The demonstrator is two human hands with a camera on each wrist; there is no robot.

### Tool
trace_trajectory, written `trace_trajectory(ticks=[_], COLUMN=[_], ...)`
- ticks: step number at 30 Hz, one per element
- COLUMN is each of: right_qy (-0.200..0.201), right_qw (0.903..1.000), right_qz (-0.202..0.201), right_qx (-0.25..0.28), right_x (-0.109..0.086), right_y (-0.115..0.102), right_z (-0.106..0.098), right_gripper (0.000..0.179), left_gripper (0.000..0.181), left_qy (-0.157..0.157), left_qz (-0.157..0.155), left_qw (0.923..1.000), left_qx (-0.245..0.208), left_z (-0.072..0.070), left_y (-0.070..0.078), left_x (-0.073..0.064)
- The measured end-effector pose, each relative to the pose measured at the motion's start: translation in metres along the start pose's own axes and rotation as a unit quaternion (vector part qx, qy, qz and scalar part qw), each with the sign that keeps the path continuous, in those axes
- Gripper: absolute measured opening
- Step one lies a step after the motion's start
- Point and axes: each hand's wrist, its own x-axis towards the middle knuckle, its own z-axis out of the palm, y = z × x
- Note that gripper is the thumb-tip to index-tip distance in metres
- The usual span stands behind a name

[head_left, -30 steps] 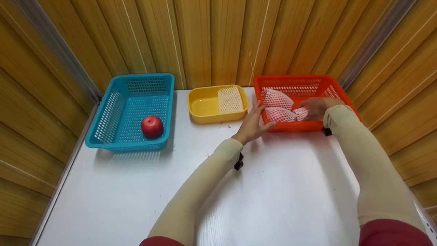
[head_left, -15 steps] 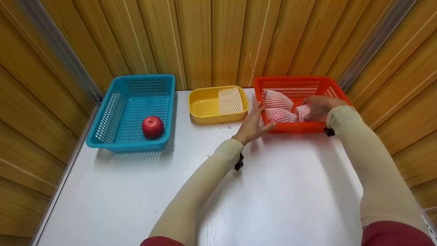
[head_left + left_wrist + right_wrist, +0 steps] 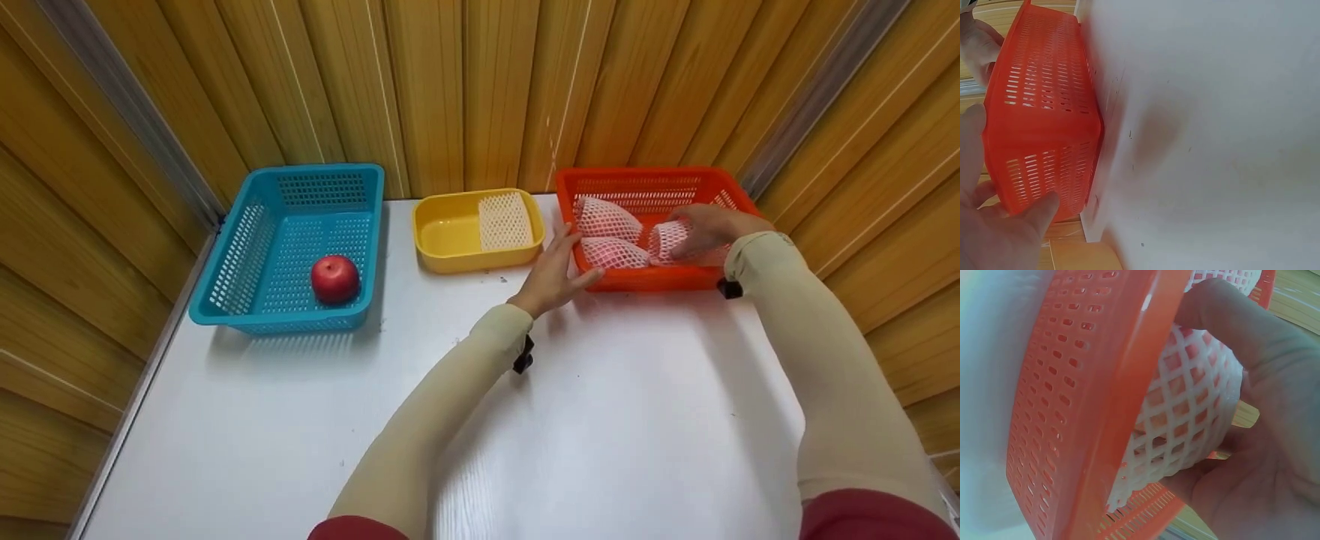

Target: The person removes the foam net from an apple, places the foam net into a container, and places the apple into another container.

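Note:
In the red basket, my right hand grips an apple in a white foam net, its red showing through the mesh. From the right wrist, this netted apple sits between my thumb and fingers, just behind the basket's front rim. Two more netted apples lie at the basket's left side, one behind and one in front. My left hand rests against the basket's left front corner with extended fingers and the thumb spread along the outer wall.
A blue basket at the left holds one bare red apple. Between the baskets stands a yellow tub with a flat white foam net inside. Wood-patterned panels close off the back and both sides of the white table.
My right hand has shifted slightly right and up within the red basket, turning the netted apple so more of its net shows. The left hand stays put.

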Motion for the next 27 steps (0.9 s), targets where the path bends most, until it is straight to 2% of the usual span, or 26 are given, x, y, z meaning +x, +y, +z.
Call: trace_trajectory(ticks=[8, 11, 18, 22, 27], right_qy=[0.03, 0.043, 0.07, 0.084, 0.1], right_qw=[0.9991, 0.9984, 0.996, 0.9947, 0.993], right_qz=[-0.015, -0.025, -0.043, -0.043, -0.049], right_qx=[0.026, 0.027, 0.037, 0.04, 0.038], right_x=[0.0, -0.004, -0.012, -0.013, -0.015], right_y=[0.002, 0.002, 0.002, 0.003, 0.006], right_z=[0.0, -0.001, -0.002, -0.001, -0.001], right_gripper=[0.092, 0.094, 0.094, 0.095, 0.092], left_gripper=[0.082, 0.08, 0.075, 0.075, 0.074], left_qy=[0.001, 0.006, 0.029, 0.04, 0.054], left_qz=[0.002, 0.017, 0.079, 0.086, 0.075], left_qw=[0.9998, 0.9995, 0.9964, 0.9955, 0.9956], left_qx=[0.021, 0.026, 0.011, 0.001, 0.011], left_z=[0.0, -0.002, -0.012, -0.019, -0.031], left_y=[-0.001, -0.002, -0.008, -0.015, -0.029], left_x=[0.001, 0.0, -0.007, -0.013, -0.022])
